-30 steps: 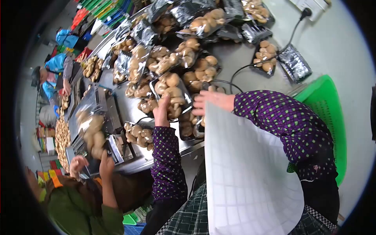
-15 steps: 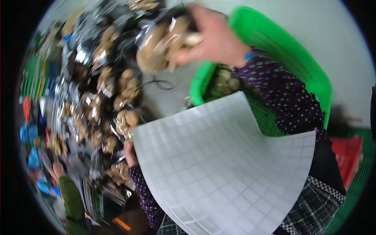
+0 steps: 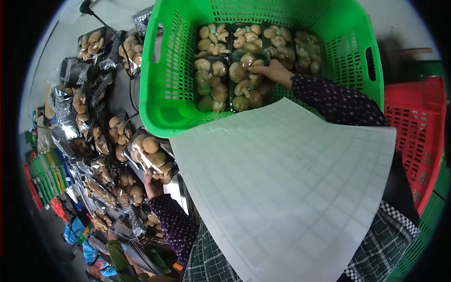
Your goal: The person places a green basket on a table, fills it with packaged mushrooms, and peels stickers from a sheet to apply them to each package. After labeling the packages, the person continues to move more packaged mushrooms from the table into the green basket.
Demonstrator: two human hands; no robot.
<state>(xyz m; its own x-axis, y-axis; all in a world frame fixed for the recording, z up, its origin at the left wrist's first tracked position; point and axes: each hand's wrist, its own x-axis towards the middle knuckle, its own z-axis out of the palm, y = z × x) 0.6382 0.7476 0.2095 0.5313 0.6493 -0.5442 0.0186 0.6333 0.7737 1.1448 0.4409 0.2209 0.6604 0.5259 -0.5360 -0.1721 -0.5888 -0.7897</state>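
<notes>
My right hand [image 3: 271,71] reaches into the green basket [image 3: 164,101] and grips a wrapped mushroom pack [image 3: 244,87] that lies among several other packs on the basket floor. My left hand [image 3: 151,183] stays at the steel table, its fingers under another wrapped mushroom pack [image 3: 149,152] that it holds slightly raised. Both arms wear purple dotted sleeves. A large white gridded sheet [image 3: 291,188] on my chest hides my right forearm and much of the table edge.
Many more mushroom packs [image 3: 101,136] cover the table at left, with a black cable [image 3: 123,51] across them. A red crate [image 3: 420,136] stands right of the basket. Another person's arm in a green sleeve [image 3: 117,254] is at lower left.
My right hand carried a mushroom pack from the table over to the right and down into the green basket. My view swung to the basket. The left hand stayed at the table.
</notes>
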